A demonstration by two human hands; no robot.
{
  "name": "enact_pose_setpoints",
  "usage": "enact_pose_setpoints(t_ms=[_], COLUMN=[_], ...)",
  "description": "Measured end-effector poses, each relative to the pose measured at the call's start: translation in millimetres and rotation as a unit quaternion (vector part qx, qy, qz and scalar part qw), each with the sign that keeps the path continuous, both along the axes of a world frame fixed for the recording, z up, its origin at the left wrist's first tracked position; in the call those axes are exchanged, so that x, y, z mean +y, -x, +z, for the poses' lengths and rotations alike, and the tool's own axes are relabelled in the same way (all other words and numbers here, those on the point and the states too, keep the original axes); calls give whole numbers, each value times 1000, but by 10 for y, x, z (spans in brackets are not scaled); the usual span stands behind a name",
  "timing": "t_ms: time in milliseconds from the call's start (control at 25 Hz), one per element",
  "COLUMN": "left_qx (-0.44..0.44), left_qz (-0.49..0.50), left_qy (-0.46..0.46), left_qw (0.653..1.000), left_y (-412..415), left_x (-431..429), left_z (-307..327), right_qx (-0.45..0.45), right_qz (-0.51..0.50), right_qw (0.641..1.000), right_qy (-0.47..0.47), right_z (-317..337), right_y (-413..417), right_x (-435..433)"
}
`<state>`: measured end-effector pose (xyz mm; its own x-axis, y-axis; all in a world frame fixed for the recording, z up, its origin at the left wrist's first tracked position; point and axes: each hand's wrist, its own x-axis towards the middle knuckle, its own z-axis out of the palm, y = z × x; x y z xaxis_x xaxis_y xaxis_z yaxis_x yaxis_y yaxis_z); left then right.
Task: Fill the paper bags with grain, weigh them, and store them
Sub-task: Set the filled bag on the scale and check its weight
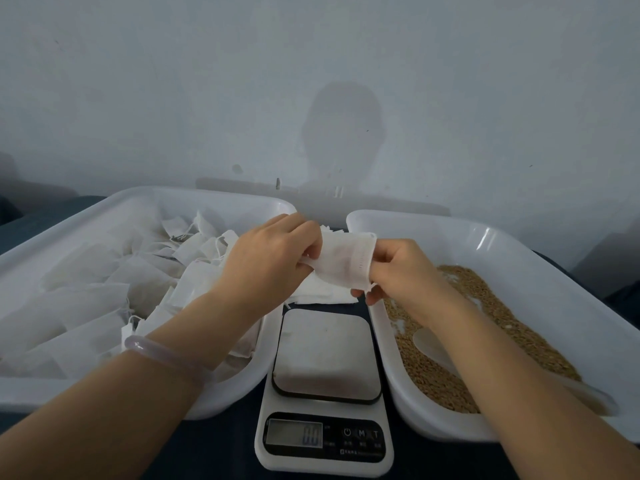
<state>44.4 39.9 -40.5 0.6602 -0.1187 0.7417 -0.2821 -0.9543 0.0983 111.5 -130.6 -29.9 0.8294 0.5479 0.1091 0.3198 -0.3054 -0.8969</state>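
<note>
So the count: two white plastic trays, one kitchen scale, one scoop, and one bag actually in hand. Left tray (221, 195) is heaped with white paper bags (104, 271) with strings, way too many to count. Right tray (433, 244) has a layer of brown grain (519, 327), and a pale scoop (433, 344) lies in it, its handle end hidden under the right forearm.

The single paper bag (343, 261) is held up in the air between the two trays, above the far end of the scale. The left hand (273, 258) pinches its left edge and the right hand (398, 268) pinches its right edge, fingers curled on it.

Right under that is a small stack of flat empty bags (322, 294) on the dark table (225, 445), partly blocked by the hands. The scale (325, 355) sits between the trays with nothing on its platform. There's one pale bracelet (166, 355) on the left wrist.

Writing-wise: the scale buttons show a power symbol, M and T. The display digits are blurry and the tiny print underneath is unreadable.
</note>
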Motion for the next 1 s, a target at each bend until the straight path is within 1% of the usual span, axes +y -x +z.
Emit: enact_pose_setpoints(t_ms=[120,240,320,400,560,680,760,840,880,920,1000], left_qx=[14,27,44,53,44,112,167,207,199,169,101], left_qz=[18,33,51,73,89,59,44,51,59,61,32], left_qy=[6,11,21,32,12,-37,-77,-94,-96,-94,-57], left_qw=[1000,999,998,995,995,991,982,973,973,979,993], left_y=[-4,-37,-53,-56,-24,-10,-131,-300,-363,-405,-439], left_x=[1,30,58,80,65,-65,-212,-345,-395,-415,-381], left_z=[-9,-54,-83,-97,-40,47,94,127,137,120,44], right_qx=[-36,-65,-83,-75,-76,-95,-117,-136,-140,-142,-154], right_qz=[-46,-30,-54,-95,-74,-63,-66,-64,-62,-63,-74], right_qw=[998,997,994,990,991,988,987,986,986,986,985], right_qy=[-15,-25,-48,-67,-78,-102,-90,-68,-59,-51,-37], right_z=[22,28,2,-5,15,30,11,-17,-29,-42,-61], right_y=[-30,1,-9,-34,0,30,12,-10,-18,-24,-49], right_x=[-34,-50,-46,-45,-47,-52,-48,-46,-52,-61,-63])
